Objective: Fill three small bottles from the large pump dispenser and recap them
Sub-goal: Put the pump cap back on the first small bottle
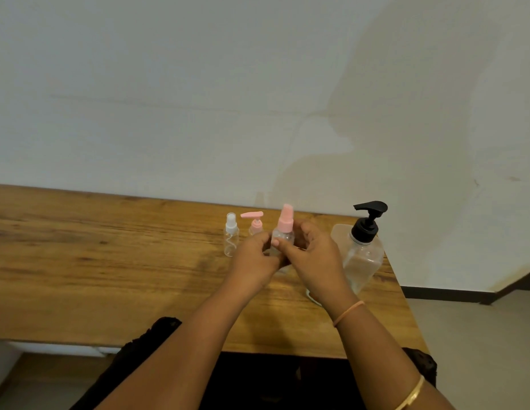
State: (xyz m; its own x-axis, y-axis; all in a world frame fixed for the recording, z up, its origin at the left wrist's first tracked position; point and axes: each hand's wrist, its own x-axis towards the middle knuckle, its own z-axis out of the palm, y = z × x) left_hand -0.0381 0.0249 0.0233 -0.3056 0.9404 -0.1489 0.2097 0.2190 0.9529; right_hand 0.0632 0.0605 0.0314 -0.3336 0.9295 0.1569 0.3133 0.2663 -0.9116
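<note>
A small clear bottle with a pink spray cap (pixel 283 229) is held upright above the wooden table (pixel 109 261), with my left hand (pixel 253 261) and my right hand (pixel 312 261) both wrapped around its body. To its left stand a clear bottle with a white spray cap (pixel 231 235) and a small bottle with a pink pump top (pixel 254 223), partly hidden behind my left hand. The large clear dispenser with a black pump (pixel 365 247) stands at the right, just beyond my right hand.
The table's right edge (pixel 405 306) runs close to the dispenser, with floor beyond it. A white wall (pixel 257 99) rises directly behind the bottles. A clear object (pixel 312 297) lies on the table, mostly hidden under my right wrist.
</note>
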